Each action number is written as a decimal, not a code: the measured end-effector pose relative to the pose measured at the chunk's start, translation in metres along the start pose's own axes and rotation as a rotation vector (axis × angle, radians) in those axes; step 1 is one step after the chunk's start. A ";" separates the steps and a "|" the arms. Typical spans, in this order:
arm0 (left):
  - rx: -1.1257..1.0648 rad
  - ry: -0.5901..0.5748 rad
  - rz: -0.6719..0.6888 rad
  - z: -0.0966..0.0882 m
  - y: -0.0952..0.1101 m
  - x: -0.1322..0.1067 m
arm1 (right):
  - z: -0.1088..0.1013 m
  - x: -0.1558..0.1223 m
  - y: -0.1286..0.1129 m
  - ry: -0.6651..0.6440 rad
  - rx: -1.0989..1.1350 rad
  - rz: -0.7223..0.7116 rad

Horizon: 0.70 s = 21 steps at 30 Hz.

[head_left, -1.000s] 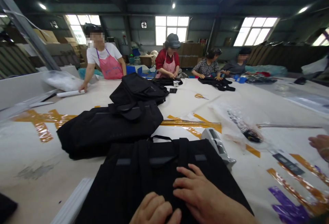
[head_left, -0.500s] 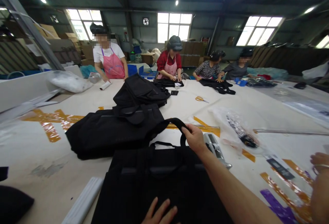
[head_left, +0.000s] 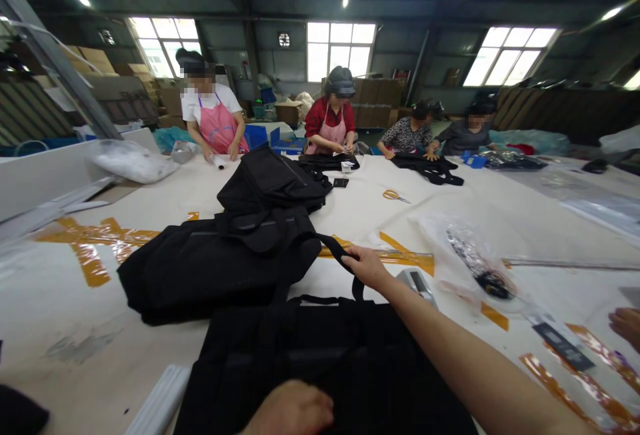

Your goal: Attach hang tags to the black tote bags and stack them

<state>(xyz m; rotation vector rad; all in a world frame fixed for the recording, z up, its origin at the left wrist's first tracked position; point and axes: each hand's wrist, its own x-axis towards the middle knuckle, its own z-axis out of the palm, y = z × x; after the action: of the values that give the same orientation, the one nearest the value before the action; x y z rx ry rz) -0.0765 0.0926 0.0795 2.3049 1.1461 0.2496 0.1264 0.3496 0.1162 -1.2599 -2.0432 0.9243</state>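
A black fabric bag [head_left: 320, 348] lies on the table right in front of me. My right hand [head_left: 367, 267] reaches over its far edge, fingers closed around a black strap handle [head_left: 331, 247] that arches up and left. Low on the bag's front rests my left hand [head_left: 295, 410], its fingers curled in. Whatever may be under those fingers is hidden. Touching the near bag's far side is another black bag [head_left: 210, 268], lying flat with its handle on top. Behind that sits a further black bag [head_left: 275, 182].
Yellow-handled scissors [head_left: 393, 195] lie farther back. A tape dispenser [head_left: 417, 283] stands beyond my right forearm, near a clear plastic bag [head_left: 465, 255]. White strips [head_left: 160, 402] lie at left. Several co-workers stand across the table; another person's hand [head_left: 625, 325] shows at the right edge.
My left hand has gone from spread fingers to curled ones and sits a little farther left. My right hand, still on the strap, has shifted slightly left. The co-worker at far left now has both hands on a white roll.
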 end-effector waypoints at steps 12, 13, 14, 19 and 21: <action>0.217 -0.081 -0.488 -0.083 -0.038 0.108 | -0.003 0.013 0.046 -0.174 0.031 0.030; 0.196 -0.076 -0.489 -0.086 -0.035 0.107 | -0.006 0.016 0.047 -0.189 0.035 0.024; 0.179 -0.081 -0.493 -0.091 -0.031 0.106 | -0.009 0.018 0.047 -0.204 0.039 0.017; 0.210 -0.246 -0.559 -0.121 0.006 0.102 | -0.020 0.026 0.039 -0.297 0.070 0.001; 0.219 -0.283 -0.617 -0.130 0.020 0.101 | -0.024 0.029 0.031 -0.370 0.084 0.000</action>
<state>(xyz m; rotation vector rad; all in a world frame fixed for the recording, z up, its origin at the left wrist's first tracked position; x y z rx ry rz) -0.0512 0.2129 0.1910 1.9494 1.7141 -0.4356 0.1495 0.3923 0.1091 -1.1073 -2.2507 1.3090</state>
